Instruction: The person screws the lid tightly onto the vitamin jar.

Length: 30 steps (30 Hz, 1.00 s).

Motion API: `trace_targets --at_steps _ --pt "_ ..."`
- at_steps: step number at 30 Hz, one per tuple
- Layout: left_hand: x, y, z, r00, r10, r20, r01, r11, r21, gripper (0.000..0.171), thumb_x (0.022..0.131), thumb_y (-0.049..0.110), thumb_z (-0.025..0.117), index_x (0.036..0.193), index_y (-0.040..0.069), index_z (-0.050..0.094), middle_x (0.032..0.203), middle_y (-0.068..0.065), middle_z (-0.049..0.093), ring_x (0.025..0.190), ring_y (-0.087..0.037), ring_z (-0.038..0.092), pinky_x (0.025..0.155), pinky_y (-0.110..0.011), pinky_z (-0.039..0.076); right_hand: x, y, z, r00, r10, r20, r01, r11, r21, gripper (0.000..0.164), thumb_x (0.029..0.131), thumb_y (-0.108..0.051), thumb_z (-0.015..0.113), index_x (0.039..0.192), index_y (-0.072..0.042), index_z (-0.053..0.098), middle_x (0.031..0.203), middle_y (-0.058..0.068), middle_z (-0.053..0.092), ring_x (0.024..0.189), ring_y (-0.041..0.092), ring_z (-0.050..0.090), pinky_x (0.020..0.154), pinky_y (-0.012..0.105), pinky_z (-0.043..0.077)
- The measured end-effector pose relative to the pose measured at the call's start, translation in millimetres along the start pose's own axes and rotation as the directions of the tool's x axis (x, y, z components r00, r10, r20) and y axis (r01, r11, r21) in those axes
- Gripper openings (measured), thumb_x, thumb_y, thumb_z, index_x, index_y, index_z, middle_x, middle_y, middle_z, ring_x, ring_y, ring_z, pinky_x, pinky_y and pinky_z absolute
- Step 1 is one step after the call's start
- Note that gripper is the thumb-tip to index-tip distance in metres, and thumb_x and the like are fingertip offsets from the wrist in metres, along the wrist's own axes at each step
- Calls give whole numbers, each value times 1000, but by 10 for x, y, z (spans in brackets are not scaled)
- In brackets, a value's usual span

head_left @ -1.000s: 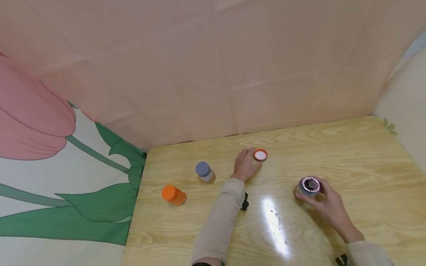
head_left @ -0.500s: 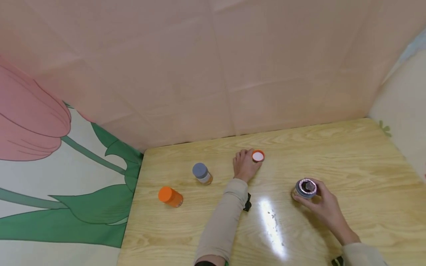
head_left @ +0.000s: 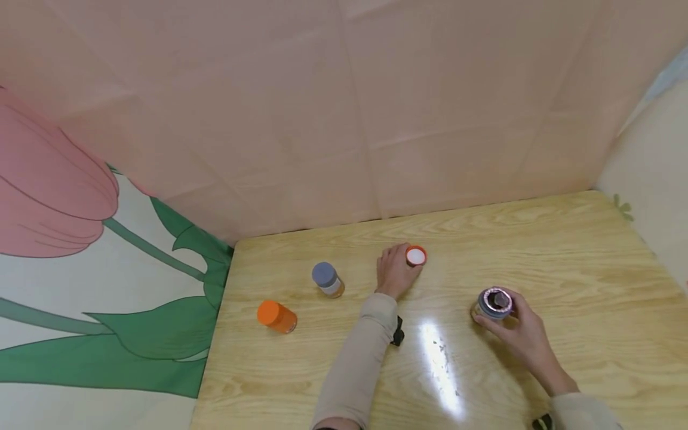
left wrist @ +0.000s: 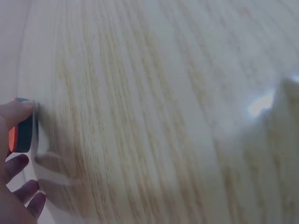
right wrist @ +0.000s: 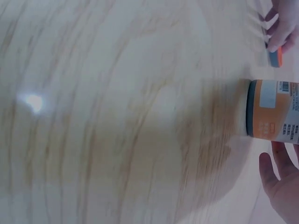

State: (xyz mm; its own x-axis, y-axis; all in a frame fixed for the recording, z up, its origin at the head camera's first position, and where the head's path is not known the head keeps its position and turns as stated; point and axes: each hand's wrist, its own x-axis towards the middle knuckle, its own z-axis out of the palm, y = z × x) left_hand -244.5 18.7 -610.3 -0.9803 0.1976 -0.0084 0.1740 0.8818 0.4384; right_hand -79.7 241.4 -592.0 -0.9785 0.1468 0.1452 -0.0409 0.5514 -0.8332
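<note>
My left hand [head_left: 395, 272] pinches a round jar lid [head_left: 416, 255] at its edge, thumb on the near side. The lid lies with its white inside up, ringed in orange; its dark outer side [left wrist: 24, 130] shows in the left wrist view, at or just above the table. My right hand [head_left: 529, 334] grips an open jar [head_left: 484, 307] standing upright on the table, thumb and fingers at its sides. Foil scraps ring its mouth, and something dark is inside. An orange and white label [right wrist: 275, 112] shows in the right wrist view.
Left of my left arm stand a jar with a grey-blue lid [head_left: 325, 275] and an orange-capped bottle [head_left: 276, 316]. The wood-grain table [head_left: 591, 269] meets a pink cloth backdrop [head_left: 301, 119] behind and a flower-patterned cloth [head_left: 156, 334] at the left.
The lid and my left hand have shifted very slightly toward me. My right hand and the open jar keep their place; the head view has moved a little.
</note>
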Motion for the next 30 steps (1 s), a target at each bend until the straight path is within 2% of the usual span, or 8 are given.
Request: trace_targets --at_steps 4,7,9,11,14,17,20,30 --pt "-55 -4 -5 1000 20 -20 -22 998 -60 47 88 43 72 129 24 58 127 7 65 120 -17 57 101 -37 44 -30 10 -40 999 11 44 -9 999 -46 84 72 -18 88 140 4 43 129 28 58 108 -16 43 92 3 35" --pt "-94 -23 8 999 32 -39 -35 996 -77 46 88 43 72 127 24 59 124 7 67 117 -16 59 99 -36 45 -49 15 -57 998 12 55 -8 998 -62 85 74 -19 87 142 4 41 132 31 56 116 21 55 106 38 45" --pt "-121 -39 18 998 36 -50 -41 996 -84 48 87 42 73 129 23 59 124 7 67 116 -16 60 98 -36 46 -50 12 -63 999 5 53 -1 998 -69 84 75 -18 86 142 5 41 133 32 55 114 43 52 98 62 43" --pt "-148 -51 23 998 39 -57 -45 995 -92 50 87 40 74 131 23 58 125 6 67 117 -17 60 99 -36 46 -50 9 -62 999 -6 46 10 997 -72 82 75 -17 86 141 6 42 132 33 55 112 50 51 91 69 40" --pt "-203 -56 19 997 45 -67 -53 992 -116 52 86 36 76 132 22 58 127 5 67 119 -17 60 100 -35 47 -60 5 -61 999 -16 28 19 995 -95 81 74 -18 87 139 5 45 130 30 58 111 44 53 96 57 44" --pt "-276 -59 2 995 54 -83 -65 988 -140 51 85 34 76 132 21 59 127 4 67 120 -17 59 100 -35 47 -76 8 -56 1000 -27 5 27 994 -102 79 72 -18 88 137 3 49 127 28 61 109 15 56 98 23 45" --pt "-359 -61 -18 994 55 -91 -69 985 -155 50 84 32 77 130 20 60 126 3 67 121 -17 58 101 -34 47 -91 9 -48 999 -39 -13 38 995 -89 77 70 -17 89 134 3 51 125 26 62 105 -15 43 85 0 31" --pt "-582 -55 -111 996 48 -78 -61 981 -184 53 81 27 81 128 20 58 125 2 66 120 -16 58 97 -31 47 -145 -12 13 993 -112 -37 111 993 -51 77 66 -9 90 132 6 52 121 28 63 106 -28 32 88 -5 25"
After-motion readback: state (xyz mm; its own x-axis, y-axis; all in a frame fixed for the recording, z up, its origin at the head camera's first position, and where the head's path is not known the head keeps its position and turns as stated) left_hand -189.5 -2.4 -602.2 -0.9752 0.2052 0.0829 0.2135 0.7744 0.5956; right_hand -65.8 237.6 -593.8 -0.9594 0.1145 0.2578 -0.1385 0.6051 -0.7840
